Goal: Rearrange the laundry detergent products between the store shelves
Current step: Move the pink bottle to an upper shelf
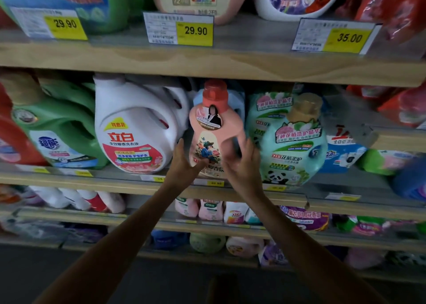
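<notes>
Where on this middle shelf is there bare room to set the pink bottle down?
Bare shelf shows on the far right, past the blue-and-white pack and below the red bags. Elsewhere it's crowded: the pink bottle, held between the left hand and right hand, fills the slot between the white jug and the mint panda bottle.

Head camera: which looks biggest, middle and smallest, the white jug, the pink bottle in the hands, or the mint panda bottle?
1. White jug, widest.
2. Mint panda bottle.
3. Pink bottle, slimmest, though tall.
The mint and pink bottles stand nearer the camera, so their real sizes are unsure.
</notes>
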